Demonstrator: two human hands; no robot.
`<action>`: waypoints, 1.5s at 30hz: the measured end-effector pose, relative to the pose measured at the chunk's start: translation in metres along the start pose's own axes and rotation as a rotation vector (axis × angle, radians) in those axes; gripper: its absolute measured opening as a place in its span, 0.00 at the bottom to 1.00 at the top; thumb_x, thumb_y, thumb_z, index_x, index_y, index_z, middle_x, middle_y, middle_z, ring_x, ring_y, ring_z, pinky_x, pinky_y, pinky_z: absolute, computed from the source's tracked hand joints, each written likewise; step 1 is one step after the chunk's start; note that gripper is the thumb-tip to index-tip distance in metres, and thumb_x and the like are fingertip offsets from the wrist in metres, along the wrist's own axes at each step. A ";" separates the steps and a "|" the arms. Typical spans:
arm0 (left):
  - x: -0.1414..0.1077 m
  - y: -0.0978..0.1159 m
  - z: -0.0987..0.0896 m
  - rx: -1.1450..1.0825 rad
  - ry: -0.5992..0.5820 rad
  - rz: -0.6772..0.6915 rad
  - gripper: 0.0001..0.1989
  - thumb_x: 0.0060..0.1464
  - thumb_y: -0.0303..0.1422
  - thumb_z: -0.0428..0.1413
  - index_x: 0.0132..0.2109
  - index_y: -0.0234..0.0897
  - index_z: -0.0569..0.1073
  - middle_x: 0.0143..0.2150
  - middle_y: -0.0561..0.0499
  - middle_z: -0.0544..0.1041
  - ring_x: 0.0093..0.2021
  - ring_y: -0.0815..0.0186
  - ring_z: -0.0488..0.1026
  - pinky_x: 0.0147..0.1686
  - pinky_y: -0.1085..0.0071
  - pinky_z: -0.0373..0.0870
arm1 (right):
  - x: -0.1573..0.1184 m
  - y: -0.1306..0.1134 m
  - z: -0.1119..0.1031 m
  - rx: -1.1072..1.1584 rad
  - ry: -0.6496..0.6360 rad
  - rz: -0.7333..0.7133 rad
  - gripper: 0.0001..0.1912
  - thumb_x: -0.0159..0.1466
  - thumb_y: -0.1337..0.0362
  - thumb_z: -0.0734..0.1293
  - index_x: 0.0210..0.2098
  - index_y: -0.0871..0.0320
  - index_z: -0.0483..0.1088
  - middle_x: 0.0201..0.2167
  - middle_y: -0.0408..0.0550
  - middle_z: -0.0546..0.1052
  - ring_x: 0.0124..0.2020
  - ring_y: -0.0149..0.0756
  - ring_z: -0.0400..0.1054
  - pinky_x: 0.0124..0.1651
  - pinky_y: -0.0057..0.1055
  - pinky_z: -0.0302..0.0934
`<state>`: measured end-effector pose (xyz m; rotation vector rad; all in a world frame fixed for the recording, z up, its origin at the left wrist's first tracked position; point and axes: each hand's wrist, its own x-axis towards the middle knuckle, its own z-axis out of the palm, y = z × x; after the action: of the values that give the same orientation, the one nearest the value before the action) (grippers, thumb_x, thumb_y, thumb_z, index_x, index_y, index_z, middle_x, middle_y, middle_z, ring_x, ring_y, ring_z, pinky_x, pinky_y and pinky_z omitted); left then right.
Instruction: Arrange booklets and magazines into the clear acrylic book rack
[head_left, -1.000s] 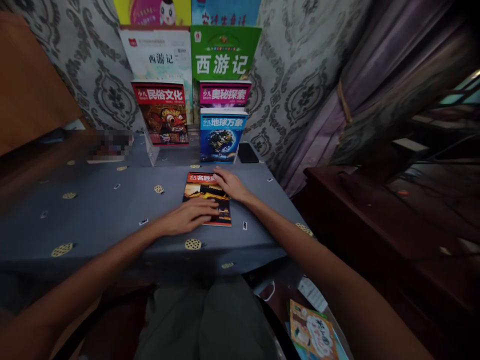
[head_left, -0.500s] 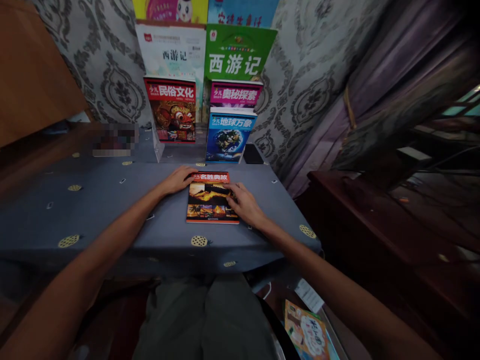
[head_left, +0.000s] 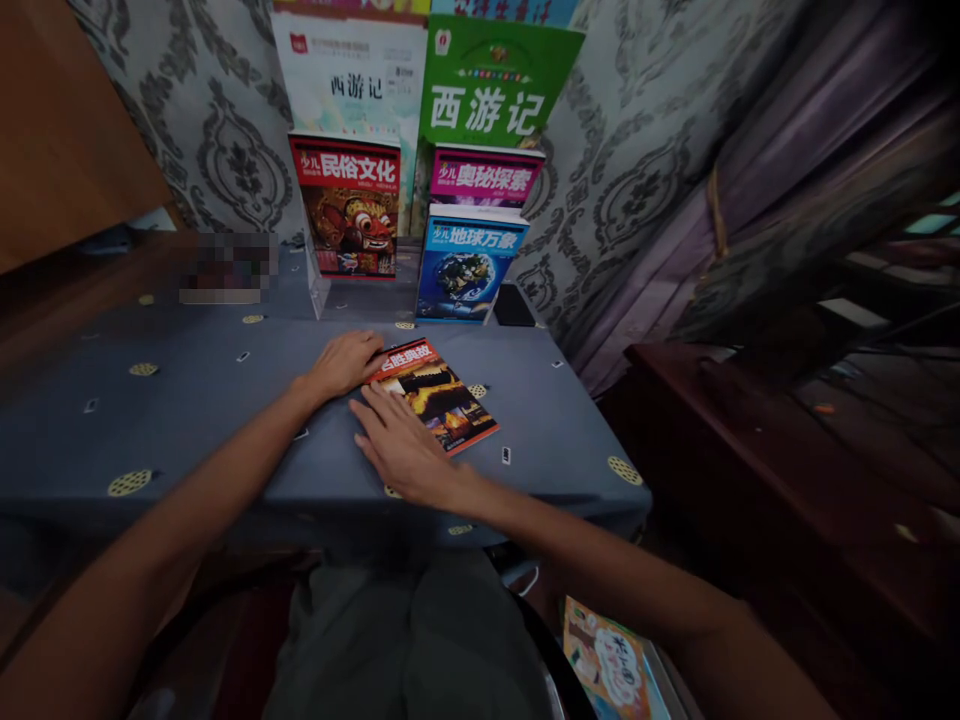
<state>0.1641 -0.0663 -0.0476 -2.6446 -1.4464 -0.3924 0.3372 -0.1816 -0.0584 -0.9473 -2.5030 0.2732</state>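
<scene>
A paperback book (head_left: 439, 390) with a red title band and a golden night scene on its cover lies closed on the cloth-covered table, turned at a slant. At its upper left corner, my left hand (head_left: 346, 362) has its fingers closed on the edge; part of the grip is hidden. My right hand (head_left: 401, 445) rests flat with fingers stretched out over the book's left side, covering its lower left part. The two hands are close together, the right one nearer to me.
Behind the book a clear display stand (head_left: 321, 298) holds several upright books, among them a blue globe book (head_left: 466, 275) and a red mask-cover book (head_left: 356, 225). A dark phone-like slab (head_left: 514, 305) lies beside it. Another book (head_left: 611, 660) sits low at the right, below the table (head_left: 187, 420).
The book has turned from straight to slanted, its lower end swung to the right. My right hand has moved left from its right edge to its left side. My left hand stays near the corner.
</scene>
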 end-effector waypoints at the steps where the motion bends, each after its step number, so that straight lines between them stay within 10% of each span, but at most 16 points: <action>1: 0.000 0.000 0.000 0.008 0.003 0.004 0.14 0.66 0.38 0.47 0.42 0.37 0.74 0.41 0.44 0.76 0.42 0.58 0.73 0.43 0.64 0.67 | -0.002 0.001 0.001 0.028 -0.001 0.021 0.25 0.74 0.59 0.56 0.67 0.63 0.59 0.70 0.63 0.61 0.74 0.47 0.48 0.73 0.50 0.47; 12: 0.001 0.004 0.005 0.020 0.022 -0.027 0.16 0.68 0.37 0.44 0.44 0.38 0.75 0.41 0.44 0.76 0.44 0.57 0.72 0.45 0.62 0.68 | -0.034 0.102 -0.035 0.100 0.085 0.278 0.24 0.73 0.61 0.56 0.67 0.57 0.61 0.67 0.60 0.66 0.69 0.48 0.58 0.70 0.54 0.54; 21: 0.030 0.009 0.008 0.117 0.028 -0.077 0.14 0.69 0.34 0.44 0.47 0.37 0.74 0.46 0.43 0.75 0.48 0.55 0.71 0.47 0.61 0.68 | -0.058 0.095 -0.042 0.192 0.075 0.260 0.24 0.73 0.57 0.57 0.63 0.59 0.65 0.70 0.61 0.61 0.72 0.48 0.54 0.70 0.54 0.54; 33: 0.013 0.012 0.013 0.008 0.099 -0.099 0.13 0.68 0.31 0.44 0.46 0.36 0.74 0.44 0.43 0.74 0.46 0.57 0.70 0.51 0.59 0.68 | 0.032 0.146 -0.041 -0.117 -0.055 0.256 0.22 0.74 0.64 0.55 0.65 0.59 0.65 0.68 0.62 0.66 0.70 0.48 0.57 0.69 0.55 0.51; 45: 0.002 0.035 0.007 0.096 0.027 0.024 0.14 0.69 0.35 0.44 0.50 0.37 0.73 0.48 0.42 0.74 0.48 0.54 0.67 0.46 0.59 0.66 | 0.033 0.162 -0.042 -0.075 0.049 0.282 0.21 0.70 0.68 0.57 0.58 0.63 0.73 0.52 0.58 0.78 0.53 0.48 0.67 0.58 0.45 0.61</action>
<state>0.1954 -0.0818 -0.0521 -2.5686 -1.3885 -0.3465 0.4286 -0.0378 -0.0643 -1.3233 -2.3470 0.2411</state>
